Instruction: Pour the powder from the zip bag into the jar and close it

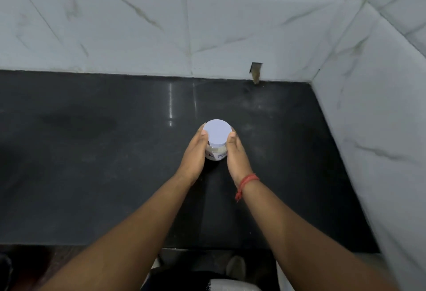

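A small clear jar [216,153] with a white label and pale powder inside stands upright on the black counter [92,152]. A flat white lid [217,134] sits on top of it. My left hand [193,157] cups the jar's left side and my right hand [237,159] cups its right side, thumbs up against the lid's edge. A red thread is tied around my right wrist. No zip bag is in view.
White marble-look tiled walls [207,25] rise behind the counter and along its right side. A small dark notch [256,72] is cut in the back wall at counter level. The counter's front edge runs below my forearms.
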